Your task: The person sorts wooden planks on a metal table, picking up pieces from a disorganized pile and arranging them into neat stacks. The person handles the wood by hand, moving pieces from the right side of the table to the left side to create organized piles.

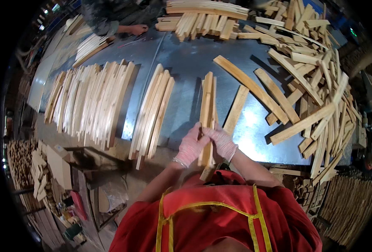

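Both of my gloved hands close around a small bundle of pale wooden slats point(207, 105) standing on edge on the grey metal table point(186, 63). My left hand point(191, 145) grips the bundle's near end from the left. From the right, my right hand point(221, 142) clasps the same end. The bundle runs away from me toward the table's middle. One flat slat point(236, 110) lies just right of it.
Left of the bundle lie a row of stacked slats point(152, 110) and a wider batch point(89, 101). A loose heap of slats point(316, 84) fills the right side. Another person's hand point(137, 29) rests at the far edge beside more slats point(203, 21).
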Action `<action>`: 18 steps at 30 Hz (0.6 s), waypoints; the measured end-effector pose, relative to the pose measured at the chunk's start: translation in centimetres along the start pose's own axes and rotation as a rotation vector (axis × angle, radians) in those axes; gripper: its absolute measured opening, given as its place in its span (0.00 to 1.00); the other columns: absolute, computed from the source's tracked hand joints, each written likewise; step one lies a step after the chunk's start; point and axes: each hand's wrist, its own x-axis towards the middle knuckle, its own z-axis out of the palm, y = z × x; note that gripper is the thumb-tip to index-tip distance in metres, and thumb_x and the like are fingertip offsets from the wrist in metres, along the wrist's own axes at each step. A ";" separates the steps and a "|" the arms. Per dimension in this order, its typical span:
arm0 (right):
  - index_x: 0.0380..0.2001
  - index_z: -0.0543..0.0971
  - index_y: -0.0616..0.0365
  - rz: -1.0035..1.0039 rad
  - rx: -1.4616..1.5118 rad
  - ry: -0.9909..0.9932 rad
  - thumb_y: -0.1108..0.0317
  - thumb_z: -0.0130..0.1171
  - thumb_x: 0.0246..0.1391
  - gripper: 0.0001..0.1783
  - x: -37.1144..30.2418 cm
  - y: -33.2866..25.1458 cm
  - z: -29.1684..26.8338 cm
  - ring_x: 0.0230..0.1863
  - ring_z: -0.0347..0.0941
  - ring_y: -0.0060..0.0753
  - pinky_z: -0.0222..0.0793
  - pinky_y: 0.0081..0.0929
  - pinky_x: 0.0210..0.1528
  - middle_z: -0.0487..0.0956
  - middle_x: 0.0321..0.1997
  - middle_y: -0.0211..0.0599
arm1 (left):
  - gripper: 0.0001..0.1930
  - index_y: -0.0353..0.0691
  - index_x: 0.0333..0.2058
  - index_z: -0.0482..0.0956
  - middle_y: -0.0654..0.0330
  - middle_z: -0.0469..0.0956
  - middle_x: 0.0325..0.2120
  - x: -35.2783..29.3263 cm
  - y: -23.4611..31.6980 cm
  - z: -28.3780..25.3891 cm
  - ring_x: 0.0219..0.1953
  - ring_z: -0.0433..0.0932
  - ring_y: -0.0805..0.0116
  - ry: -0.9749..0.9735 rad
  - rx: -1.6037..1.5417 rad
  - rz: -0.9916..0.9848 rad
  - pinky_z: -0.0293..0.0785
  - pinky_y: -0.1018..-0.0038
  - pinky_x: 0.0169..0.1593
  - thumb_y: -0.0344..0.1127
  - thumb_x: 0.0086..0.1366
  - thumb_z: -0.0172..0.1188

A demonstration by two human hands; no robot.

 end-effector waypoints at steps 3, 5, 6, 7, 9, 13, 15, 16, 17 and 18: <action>0.75 0.59 0.59 0.045 0.067 0.042 0.66 0.67 0.63 0.43 -1.2 0.2 -2.1 0.57 0.76 0.37 0.76 0.35 0.59 0.80 0.54 0.44 | 0.32 0.41 0.67 0.72 0.47 0.78 0.59 0.3 2.0 -0.2 0.61 0.79 0.53 -0.259 0.114 0.124 0.74 0.65 0.62 0.45 0.68 0.67; 0.74 0.63 0.59 -0.079 -0.348 0.186 0.64 0.63 0.67 0.36 -1.6 -0.8 -5.2 0.58 0.76 0.37 0.76 0.34 0.60 0.80 0.53 0.45 | 0.33 0.37 0.65 0.73 0.43 0.74 0.63 0.0 1.3 0.1 0.65 0.74 0.47 -0.105 0.065 0.173 0.71 0.63 0.66 0.47 0.66 0.69; 0.71 0.66 0.59 -0.093 -0.537 0.218 0.61 0.61 0.68 0.33 -2.0 -3.2 -6.4 0.58 0.76 0.37 0.75 0.34 0.61 0.80 0.53 0.43 | 0.33 0.36 0.65 0.74 0.41 0.73 0.63 0.4 -0.8 0.7 0.65 0.73 0.46 -0.019 0.072 0.190 0.71 0.62 0.67 0.47 0.66 0.69; 0.68 0.68 0.58 -0.114 -0.606 0.185 0.58 0.58 0.69 0.30 -2.4 -8.0 -6.6 0.57 0.76 0.36 0.75 0.35 0.61 0.81 0.53 0.42 | 0.33 0.35 0.64 0.74 0.40 0.73 0.64 1.0 -2.7 1.3 0.66 0.73 0.44 0.073 0.082 0.205 0.71 0.61 0.67 0.48 0.66 0.69; 0.62 0.72 0.57 -0.245 -0.473 0.057 0.51 0.54 0.72 0.26 -3.2 -22.5 -5.4 0.57 0.77 0.36 0.74 0.35 0.62 0.82 0.52 0.40 | 0.41 0.33 0.66 0.71 0.39 0.71 0.65 0.6 -4.0 2.2 0.66 0.72 0.40 0.092 0.303 0.214 0.70 0.56 0.68 0.52 0.62 0.71; 0.61 0.77 0.52 -1.237 -0.278 0.311 0.49 0.56 0.70 0.25 -3.4 -47.2 -17.7 0.63 0.74 0.36 0.65 0.38 0.71 0.81 0.57 0.38 | 0.50 0.38 0.70 0.65 0.42 0.67 0.67 0.5 0.1 7.7 0.65 0.70 0.39 0.085 0.534 0.257 0.71 0.52 0.66 0.57 0.54 0.74; 0.65 0.74 0.53 -0.893 -0.697 0.486 0.48 0.61 0.64 0.32 -0.5 -41.0 -18.9 0.68 0.70 0.41 0.63 0.38 0.73 0.78 0.62 0.44 | 0.51 0.39 0.70 0.65 0.46 0.66 0.67 -0.4 1.3 9.4 0.64 0.70 0.40 0.126 0.580 0.211 0.72 0.51 0.64 0.58 0.53 0.75; 0.67 0.72 0.54 -0.706 -0.979 0.519 0.48 0.64 0.61 0.35 -0.3 -36.9 -20.2 0.70 0.68 0.43 0.62 0.39 0.73 0.77 0.65 0.46 | 0.53 0.41 0.71 0.62 0.51 0.65 0.66 -0.5 2.4 9.9 0.62 0.71 0.42 0.069 0.654 0.171 0.73 0.50 0.62 0.56 0.50 0.75; 0.69 0.71 0.55 -0.547 -1.251 0.530 0.47 0.66 0.58 0.40 -0.3 -32.9 -21.7 0.73 0.66 0.46 0.61 0.39 0.74 0.75 0.67 0.49 | 0.53 0.41 0.71 0.62 0.52 0.65 0.66 -0.5 1.8 10.2 0.61 0.72 0.42 0.062 0.683 0.174 0.73 0.50 0.61 0.55 0.50 0.75; 0.71 0.69 0.55 -0.446 -1.478 0.597 0.47 0.69 0.55 0.44 -0.2 -29.8 -22.4 0.75 0.64 0.48 0.60 0.39 0.75 0.74 0.70 0.51 | 0.53 0.41 0.71 0.61 0.52 0.65 0.65 -0.5 0.6 10.6 0.61 0.72 0.42 0.059 0.715 0.167 0.74 0.50 0.61 0.54 0.49 0.75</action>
